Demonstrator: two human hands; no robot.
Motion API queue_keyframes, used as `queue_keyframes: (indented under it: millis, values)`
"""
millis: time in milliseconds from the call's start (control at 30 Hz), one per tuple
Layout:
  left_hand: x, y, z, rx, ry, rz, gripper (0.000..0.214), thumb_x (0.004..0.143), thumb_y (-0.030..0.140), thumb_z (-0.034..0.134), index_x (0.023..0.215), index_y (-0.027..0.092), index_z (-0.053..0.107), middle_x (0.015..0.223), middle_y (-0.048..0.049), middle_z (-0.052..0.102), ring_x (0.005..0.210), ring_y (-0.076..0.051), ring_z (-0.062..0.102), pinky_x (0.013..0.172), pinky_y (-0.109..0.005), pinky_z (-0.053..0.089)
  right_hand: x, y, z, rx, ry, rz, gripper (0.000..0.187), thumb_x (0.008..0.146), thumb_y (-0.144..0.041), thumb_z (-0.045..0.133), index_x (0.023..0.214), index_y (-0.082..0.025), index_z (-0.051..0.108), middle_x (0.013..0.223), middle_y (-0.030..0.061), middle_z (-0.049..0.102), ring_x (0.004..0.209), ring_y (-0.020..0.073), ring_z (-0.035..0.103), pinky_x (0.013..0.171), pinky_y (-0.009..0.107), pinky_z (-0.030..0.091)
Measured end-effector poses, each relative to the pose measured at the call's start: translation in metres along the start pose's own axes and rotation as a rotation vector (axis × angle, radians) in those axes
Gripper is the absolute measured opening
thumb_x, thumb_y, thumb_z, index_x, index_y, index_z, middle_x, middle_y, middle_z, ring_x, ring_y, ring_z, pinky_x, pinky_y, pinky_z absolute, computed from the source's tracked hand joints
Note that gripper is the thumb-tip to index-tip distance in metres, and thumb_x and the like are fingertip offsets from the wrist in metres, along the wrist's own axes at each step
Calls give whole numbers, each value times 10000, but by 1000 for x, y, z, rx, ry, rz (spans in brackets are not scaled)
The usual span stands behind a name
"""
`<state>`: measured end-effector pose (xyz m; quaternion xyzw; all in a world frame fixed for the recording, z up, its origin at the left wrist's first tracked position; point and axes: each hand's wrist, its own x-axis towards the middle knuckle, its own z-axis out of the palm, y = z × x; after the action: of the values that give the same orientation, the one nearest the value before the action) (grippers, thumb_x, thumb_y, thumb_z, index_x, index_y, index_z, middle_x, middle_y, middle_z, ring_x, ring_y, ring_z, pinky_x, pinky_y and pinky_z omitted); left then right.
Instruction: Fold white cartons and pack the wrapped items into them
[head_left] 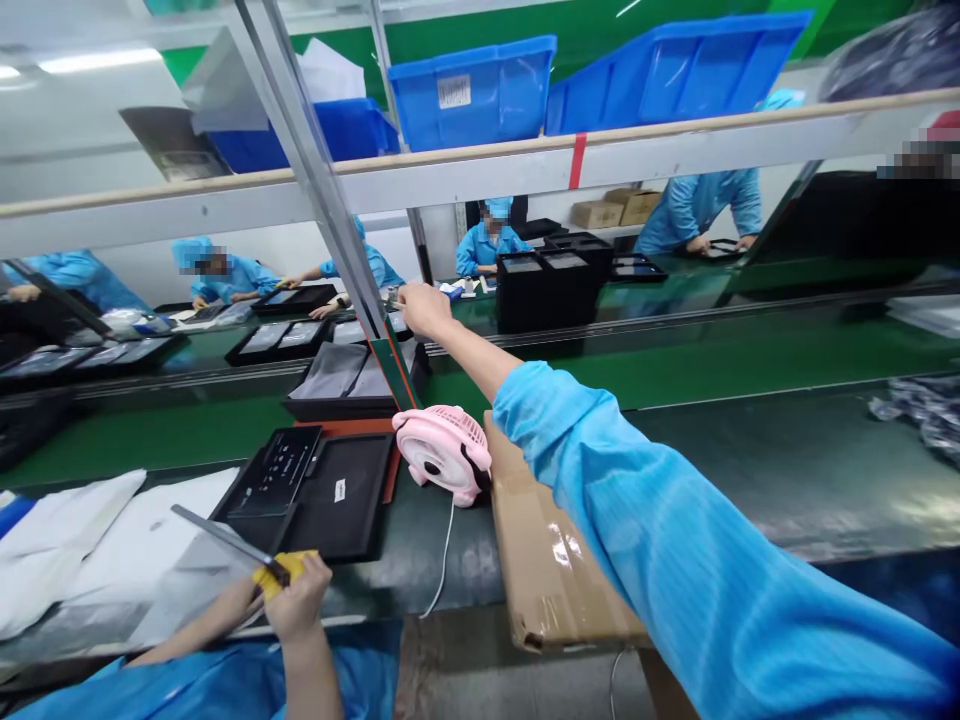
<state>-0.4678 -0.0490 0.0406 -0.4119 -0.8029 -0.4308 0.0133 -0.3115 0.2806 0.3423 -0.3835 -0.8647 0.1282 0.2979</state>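
My right hand (425, 310) is stretched far forward over the bench, next to the metal post (367, 290). Its fingers are bent and pressed together; what they hold, if anything, is too small and blurred to name. Beneath my arm a pink fan (442, 455) stands on the bench, its white cord hanging toward the front edge. Just beyond the fan, a black tray (352, 410) carries sheets in grey film. My left hand is out of view.
At lower left, a co-worker's hands (296, 600) hold a thin panel (225, 540) and yellow cloth. Black trays (349, 500) lie beside them. A cardboard box (555, 560) sits under my arm. Blue bins (472, 95) stand on the overhead shelf. Several people work across the green conveyor (675, 355).
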Motion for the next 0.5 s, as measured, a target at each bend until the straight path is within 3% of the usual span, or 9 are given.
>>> queue_keyframes:
  millis: [167,333,500]
  values:
    - [-14,-25,-6,-244,49,-71,354,601,509,694,660,273,436,523,47,411,580,-218,591,619,-411,582,7,2,-11,-138,-14,-74,224,887,-231,552,1042,-211,712,1128,90,697,1116,254,608,975,363,456]
    - [-23,-38,-6,-361,43,-103,298,624,480,669,667,275,457,517,33,422,558,-228,593,618,-447,596,17,-8,-11,-202,-66,-167,197,862,-179,578,993,-164,724,1100,110,700,1096,261,624,967,357,462]
    - [-25,-46,-2,-293,26,-119,194,666,463,598,640,303,492,493,12,400,583,-307,629,589,-526,570,41,-23,-6,-189,-72,-217,240,797,-79,603,1016,-126,689,1091,113,690,1065,256,633,929,326,477]
